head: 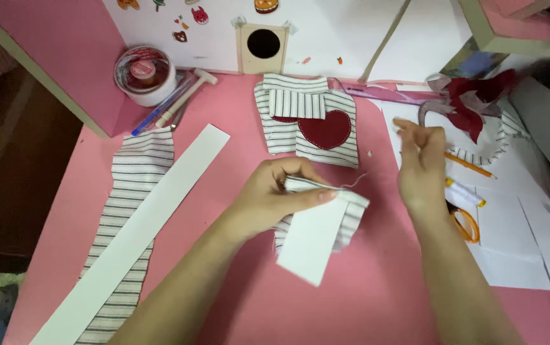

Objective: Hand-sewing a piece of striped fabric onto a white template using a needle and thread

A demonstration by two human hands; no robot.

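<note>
Head view: left hand (pixel 268 195) is pinching the folded striped fabric with white card strip (pixel 320 227) above the pink tabletop (pixel 224 191); right hand (pixel 420 163), fingers closed, is drawing thin thread (pixel 357 181) rightward, away from it.

The orange-handled scissors (pixel 465 223) lie partly hidden behind the right wrist.

Two bare forearms, no sleeves in view up to the frame edge. Left hand (pixel 268 195) and right hand (pixel 423 167) both bare: no gloves, no rings, no watch or bracelet showing. Nails short, unpainted as far as can be told. No tattoos or markings on either arm.
</note>
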